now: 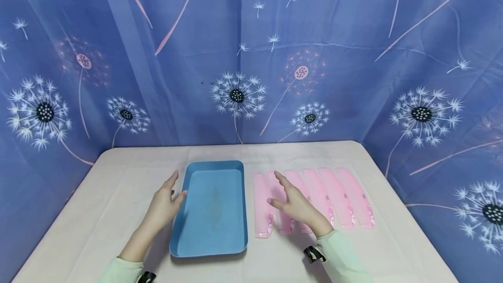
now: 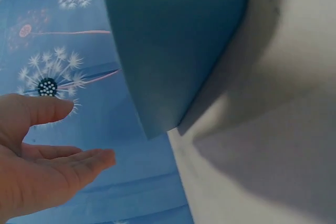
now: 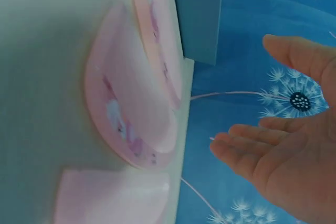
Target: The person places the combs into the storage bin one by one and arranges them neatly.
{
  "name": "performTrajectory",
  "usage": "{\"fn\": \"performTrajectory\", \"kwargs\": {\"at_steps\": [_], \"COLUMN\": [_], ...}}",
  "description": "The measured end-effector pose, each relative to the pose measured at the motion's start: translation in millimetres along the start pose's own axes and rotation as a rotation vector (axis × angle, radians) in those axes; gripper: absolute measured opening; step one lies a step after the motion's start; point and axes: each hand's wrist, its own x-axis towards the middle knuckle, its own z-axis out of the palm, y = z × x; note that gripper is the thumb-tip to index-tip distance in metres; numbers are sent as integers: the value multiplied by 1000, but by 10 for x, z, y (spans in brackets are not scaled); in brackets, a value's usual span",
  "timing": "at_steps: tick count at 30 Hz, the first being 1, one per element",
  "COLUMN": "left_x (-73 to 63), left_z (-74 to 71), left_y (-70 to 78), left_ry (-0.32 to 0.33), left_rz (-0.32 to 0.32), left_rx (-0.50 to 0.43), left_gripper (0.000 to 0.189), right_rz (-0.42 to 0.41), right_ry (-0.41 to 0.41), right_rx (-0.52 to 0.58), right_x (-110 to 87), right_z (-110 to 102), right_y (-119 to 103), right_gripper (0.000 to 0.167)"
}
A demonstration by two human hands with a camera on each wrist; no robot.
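A blue rectangular tray (image 1: 212, 251) lies on the table, its long sides running front to back and nothing in it. Several pink combs (image 1: 262, 213) form a row to its right, teeth toward the left, each with a small decoration near its front end. My left hand (image 1: 163, 204) hovers by the tray's left rim, thumb and fingers spread apart and holding nothing. Over the left combs is my right hand (image 1: 296, 204), likewise spread and holding nothing, partly covering them. The right wrist view shows that hand (image 3: 294, 156) apart from the combs (image 3: 128, 93).
The table (image 1: 98, 213) has a pale cover and rounded far corners. A blue curtain (image 1: 267, 21) with dandelion prints rises behind it and along both sides. Dark bands (image 1: 314, 254) sit at both wrists, below light green sleeves (image 1: 342, 257).
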Motion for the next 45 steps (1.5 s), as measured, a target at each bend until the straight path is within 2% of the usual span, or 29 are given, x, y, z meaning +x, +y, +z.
{"fn": "performTrajectory", "kwargs": {"at_steps": [3,8,14,16,22,27,40,45], "left_x": [24,43,36,36,55,70,79,70], "left_z": [7,22,41,60,138,167,217,231], "left_y": [-46,-108,-134,-146,-201,-212,-256,-284], "left_ry": [-37,-57,-83,-87,-115,-125,-95,-81], "left_rz": [-52,-108,-187,-207,-316,-379,-412,-415], "left_rx": [-69,-147,-229,-251,-330,-353,-341,-344], "left_gripper": [64,63,61,59,58,58,51,49], "right_rz": [15,51,128,145,186,207,239,209], "right_ry": [-4,-14,14,13,-2,13,3,-6], "right_rx": [77,190,237,234,224,197,112,28], "right_x": [17,55,96,106,115,135,195,200], "right_z": [43,118,216,247,313,331,412,464], "right_y": [21,48,80,81,56,44,82,75], "right_gripper": [79,73,69,70,72,74,82,90]}}
